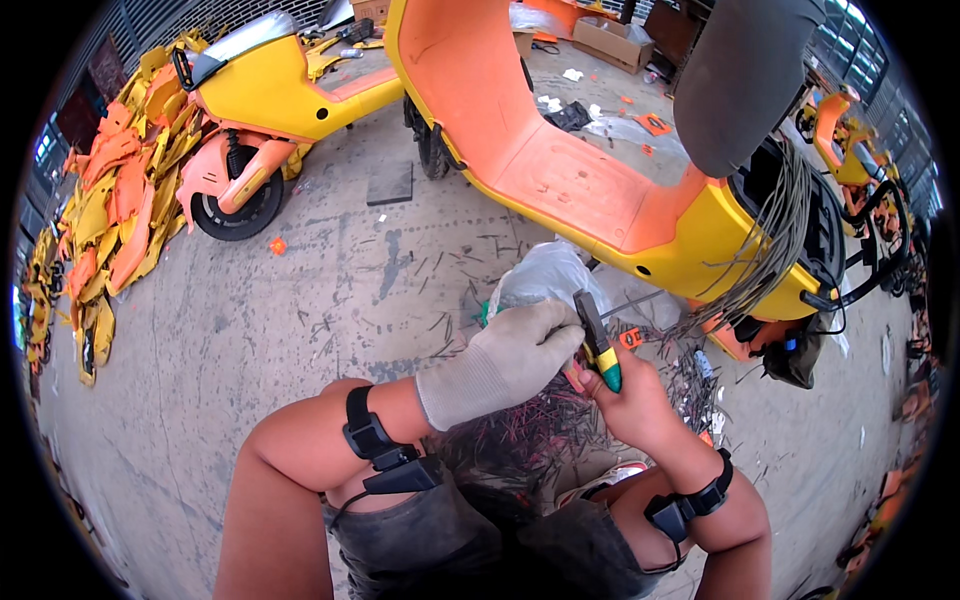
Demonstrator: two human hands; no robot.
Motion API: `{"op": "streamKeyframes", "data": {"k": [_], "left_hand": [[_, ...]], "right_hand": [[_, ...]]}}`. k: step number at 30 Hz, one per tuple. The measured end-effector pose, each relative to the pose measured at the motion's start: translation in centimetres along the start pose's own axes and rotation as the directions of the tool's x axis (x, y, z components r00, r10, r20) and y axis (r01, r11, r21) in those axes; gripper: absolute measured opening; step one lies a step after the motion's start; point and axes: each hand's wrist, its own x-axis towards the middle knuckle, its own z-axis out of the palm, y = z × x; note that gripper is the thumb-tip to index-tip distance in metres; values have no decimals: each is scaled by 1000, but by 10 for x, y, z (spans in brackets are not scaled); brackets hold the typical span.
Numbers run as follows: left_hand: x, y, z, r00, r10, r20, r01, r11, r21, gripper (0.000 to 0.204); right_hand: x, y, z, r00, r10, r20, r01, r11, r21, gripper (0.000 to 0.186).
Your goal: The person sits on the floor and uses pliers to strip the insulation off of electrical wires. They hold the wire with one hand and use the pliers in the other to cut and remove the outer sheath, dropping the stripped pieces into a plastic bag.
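Note:
My left hand (510,355) wears a pale knitted glove, its fingers pinched together near the jaws of a pair of pliers. What those fingers hold, if anything, is hidden. My bare right hand (632,393) is closed round the handles of the pliers (600,350), which have dark metal jaws and yellow-and-green grips. A thin grey strand (632,304) sticks out to the right beside the jaws. Just beyond my hands lies a clear plastic bag (548,272). Below them, many short dark and reddish wire scraps (525,430) are heaped on the floor between my legs.
A yellow-and-orange scooter (590,200) stands close ahead, with a bundle of grey wires (775,235) draped over its right end. Another scooter body (260,100) stands at the left, beside a tall pile of yellow and orange panels (125,190). A cardboard box (612,45) sits far back.

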Motion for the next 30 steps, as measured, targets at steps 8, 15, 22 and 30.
{"op": "streamKeyframes", "data": {"k": [8,15,22,30], "left_hand": [[-2,7,-6,983,86,160,-66,990,-124,25],[1,26,-11,905,-259,338,387,831,-399,27],[1,26,-10,907,-261,331,369,871,-324,27],[-1,15,-4,989,122,83,-127,991,52,25]], "right_hand": [[-3,-3,-8,997,-46,59,44,998,39,58],[-4,-3,-9,994,-64,93,57,995,83,51],[-4,-19,-14,972,129,195,-164,971,174,45],[-7,-10,-12,998,-45,45,43,997,61,47]]}}
